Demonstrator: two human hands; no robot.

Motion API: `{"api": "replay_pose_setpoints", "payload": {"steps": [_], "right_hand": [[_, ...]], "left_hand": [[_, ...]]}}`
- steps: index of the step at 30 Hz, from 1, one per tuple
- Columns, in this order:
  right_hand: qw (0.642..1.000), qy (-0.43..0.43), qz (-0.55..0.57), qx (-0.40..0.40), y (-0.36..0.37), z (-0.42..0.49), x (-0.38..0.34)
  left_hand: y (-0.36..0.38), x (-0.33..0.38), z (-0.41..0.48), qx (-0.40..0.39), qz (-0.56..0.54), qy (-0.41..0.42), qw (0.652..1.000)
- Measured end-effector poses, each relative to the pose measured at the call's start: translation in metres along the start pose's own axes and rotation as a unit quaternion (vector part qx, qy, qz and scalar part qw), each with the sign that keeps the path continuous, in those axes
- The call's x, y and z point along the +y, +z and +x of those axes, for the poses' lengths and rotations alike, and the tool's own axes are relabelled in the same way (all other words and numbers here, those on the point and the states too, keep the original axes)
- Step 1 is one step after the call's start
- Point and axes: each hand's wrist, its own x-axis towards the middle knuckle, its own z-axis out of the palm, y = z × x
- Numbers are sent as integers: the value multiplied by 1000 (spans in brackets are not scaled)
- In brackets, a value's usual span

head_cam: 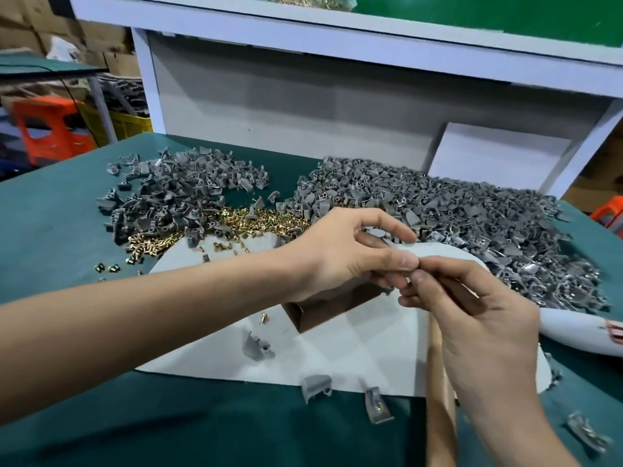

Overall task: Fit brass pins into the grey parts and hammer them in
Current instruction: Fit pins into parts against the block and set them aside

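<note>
My left hand [340, 254] reaches in from the left and my right hand [472, 318] comes up from the lower right. Their fingertips meet above the white board [354, 348]. My left thumb and fingers pinch a grey part [388, 290]; only a sliver of it shows under the fingers. My right thumb and forefinger pinch a small piece against it, hidden by the fingertips. A wooden hammer handle [438, 409] runs under my right palm; whether the hand grips it is unclear. Loose brass pins [242, 224] lie in a heap behind the board.
Two big heaps of grey parts [175, 193] [488, 227] cover the back of the green table [67, 224]. A brown block [323, 310] sits on the board under my hands. Single grey parts [258, 345] [317, 385] [377, 401] lie near the board's front edge. A white shelf frame stands behind.
</note>
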Motion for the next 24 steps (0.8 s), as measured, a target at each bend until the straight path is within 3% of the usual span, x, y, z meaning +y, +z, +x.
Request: {"api": "replay_pose_setpoints", "payload": {"steps": [3, 7, 14, 20, 24], "right_hand": [[999, 6, -28, -27, -1, 0, 5], [996, 24, -71, -43, -4, -1, 13], [994, 33, -93, -46, 0, -5, 16], [992, 31, -104, -65, -2, -5, 19], [988, 20, -141, -60, -3, -4, 24]], "left_hand": [[-10, 0, -1, 55, 135, 65, 987], [-46, 1, -13, 172, 338, 134, 916], [-43, -31, -28, 104, 550, 96, 823], [-43, -40, -20, 70, 520, 157, 837], [-42, -43, -20, 54, 429, 181, 883]]}}
